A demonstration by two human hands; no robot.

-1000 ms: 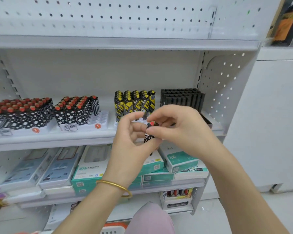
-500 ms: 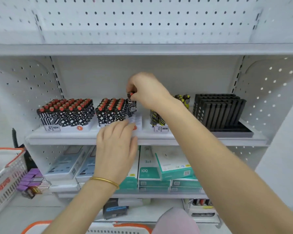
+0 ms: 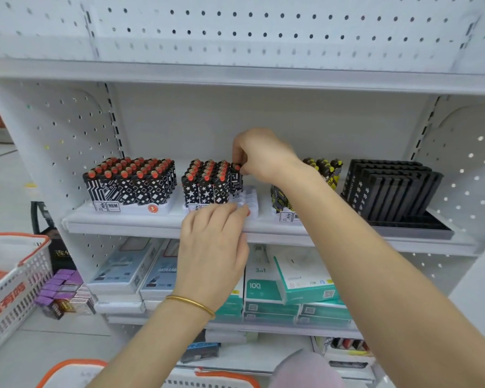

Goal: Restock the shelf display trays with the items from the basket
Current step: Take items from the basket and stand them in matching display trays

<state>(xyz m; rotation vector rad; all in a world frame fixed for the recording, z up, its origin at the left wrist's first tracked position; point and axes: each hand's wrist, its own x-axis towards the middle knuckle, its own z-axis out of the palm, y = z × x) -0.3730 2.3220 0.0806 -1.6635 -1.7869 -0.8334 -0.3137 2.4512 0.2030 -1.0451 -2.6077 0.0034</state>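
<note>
1. Middle shelf (image 3: 151, 225), white, across the centre of the frame: four trays stand on it in a row.
2. Left tray (image 3: 135, 210): full of black-and-white lighters (image 3: 129, 183) with red tops.
3. Second tray (image 3: 249, 197), centre: the same lighters fill its left side, with bare slots on its right.
4. Third tray (image 3: 287, 218), right of centre: yellow-and-black lighters (image 3: 331, 172), partly hidden.
5. Black tray (image 3: 420, 228), far right: upright rows of black items (image 3: 389, 186).
6. Lower shelf (image 3: 263, 327): stacked grey boxes (image 3: 123, 273) at left, teal boxes (image 3: 300, 284) at right.
7. Floor (image 3: 67, 329), lower left: a white basket (image 3: 11, 298) with an orange rim, and purple packs (image 3: 62, 287) just beside it.
</note>
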